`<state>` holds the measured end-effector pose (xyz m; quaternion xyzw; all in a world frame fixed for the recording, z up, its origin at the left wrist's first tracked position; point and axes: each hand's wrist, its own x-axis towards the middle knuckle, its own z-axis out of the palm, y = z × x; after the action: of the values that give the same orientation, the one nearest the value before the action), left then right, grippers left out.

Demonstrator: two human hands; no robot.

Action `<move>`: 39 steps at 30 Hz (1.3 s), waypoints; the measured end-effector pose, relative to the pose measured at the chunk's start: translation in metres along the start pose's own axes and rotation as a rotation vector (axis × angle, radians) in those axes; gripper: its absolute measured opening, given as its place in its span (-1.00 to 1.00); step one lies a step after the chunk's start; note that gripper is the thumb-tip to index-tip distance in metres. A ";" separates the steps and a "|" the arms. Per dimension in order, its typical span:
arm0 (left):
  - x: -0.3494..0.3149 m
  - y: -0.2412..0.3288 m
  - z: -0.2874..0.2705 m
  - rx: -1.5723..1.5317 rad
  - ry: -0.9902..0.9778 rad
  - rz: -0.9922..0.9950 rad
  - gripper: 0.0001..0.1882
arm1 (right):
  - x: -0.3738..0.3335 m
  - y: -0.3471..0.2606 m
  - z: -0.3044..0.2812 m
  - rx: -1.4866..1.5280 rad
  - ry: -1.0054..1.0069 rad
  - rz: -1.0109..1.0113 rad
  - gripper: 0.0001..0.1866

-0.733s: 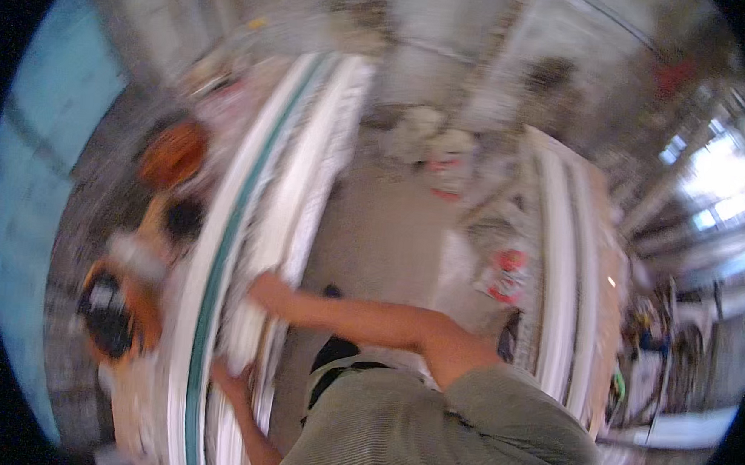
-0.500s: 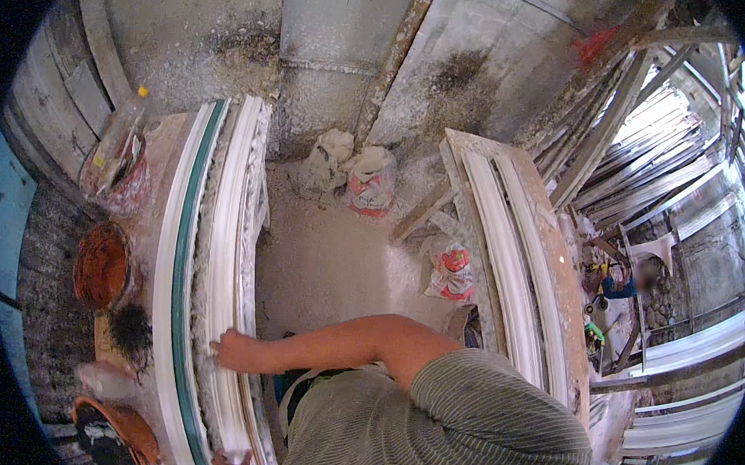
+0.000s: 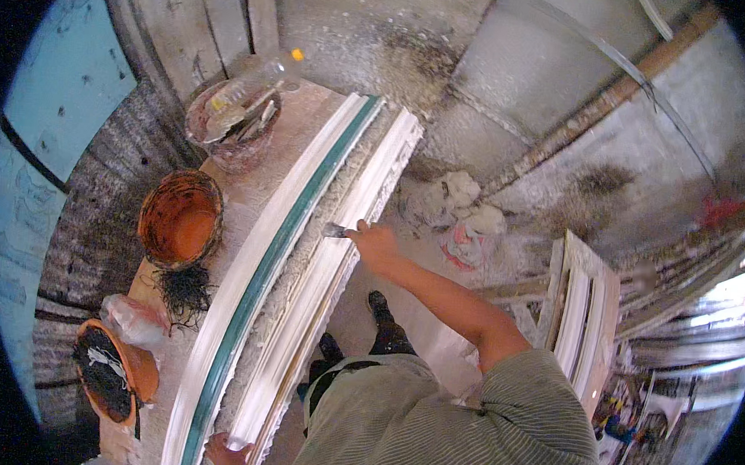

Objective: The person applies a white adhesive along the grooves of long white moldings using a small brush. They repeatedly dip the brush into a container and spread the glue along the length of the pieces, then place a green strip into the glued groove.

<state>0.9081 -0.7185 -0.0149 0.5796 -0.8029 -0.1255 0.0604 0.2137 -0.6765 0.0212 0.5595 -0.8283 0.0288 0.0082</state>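
Observation:
My right hand (image 3: 375, 245) is closed around a small hand tool with a grey end (image 3: 334, 230); whether it is a brush or a scraper is unclear. The tool's end rests over the left edge of a long white moulding (image 3: 319, 268) with lengthwise ridges. At the near end of this moulding, my left hand (image 3: 227, 455) lies with thumb and fingers apart, partly cut off by the lower edge. Left of the moulding runs a rough grey strip, then a long green strip (image 3: 276, 282) bordered by white profile.
On the table's left side are an orange-brown basket (image 3: 181, 221), dark fibres (image 3: 183, 296), a clear plastic bag (image 3: 135, 319) and an orange tub with dark contents (image 3: 108, 374). A basin (image 3: 234, 126) sits farther back. Sacks (image 3: 466, 238) stand by the wall; another table holds mouldings (image 3: 579, 318).
My right hand has moved farther along the moulding, away from me, and the tool now shows. My left hand stays at the near end. The view has turned toward the left table.

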 end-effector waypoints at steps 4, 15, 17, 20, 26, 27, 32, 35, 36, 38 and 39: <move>-0.006 0.006 -0.009 0.094 -0.066 0.056 -0.01 | 0.035 0.062 0.003 -0.079 0.006 -0.025 -0.63; -0.013 0.070 -0.022 0.530 -0.063 -0.128 -0.18 | 0.225 0.401 0.031 -0.312 -0.142 0.086 -0.70; -0.007 0.098 -0.009 0.538 0.041 -0.161 -0.16 | 0.268 0.465 0.027 -0.417 -0.236 0.218 -0.70; 0.004 0.171 0.028 0.479 0.013 -0.610 -0.17 | 0.291 0.519 0.014 -0.176 -0.077 0.205 -0.66; 0.056 0.389 0.146 0.142 0.319 -0.524 -0.28 | 0.322 0.556 -0.032 0.331 -0.688 -0.313 -0.65; 0.058 0.429 0.171 0.077 0.343 -0.588 -0.33 | 0.330 0.558 -0.035 0.312 -0.731 -0.333 -0.65; 0.032 0.570 0.268 -0.198 0.250 -0.742 -0.44 | 0.380 0.560 -0.033 0.069 -0.756 -0.472 -0.63; 0.003 0.618 0.305 -0.243 0.307 -0.721 -0.51 | 0.393 0.540 -0.030 -0.033 -0.666 -0.699 -0.64; -0.007 0.628 0.312 -0.345 0.264 -0.798 -0.53 | 0.395 0.528 -0.030 -0.011 -0.704 -0.695 -0.65; -0.022 0.648 0.323 -0.457 0.167 -1.010 -0.55 | 0.390 0.505 -0.026 0.066 -0.758 -0.710 -0.68; -0.028 0.656 0.327 -0.573 0.209 -1.043 -0.56 | 0.385 0.492 -0.025 0.160 -0.806 -0.706 -0.70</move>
<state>0.2371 -0.4541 -0.1495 0.8667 -0.3370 -0.2923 0.2232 -0.3868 -0.8484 0.0450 0.7693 -0.5229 -0.1294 -0.3435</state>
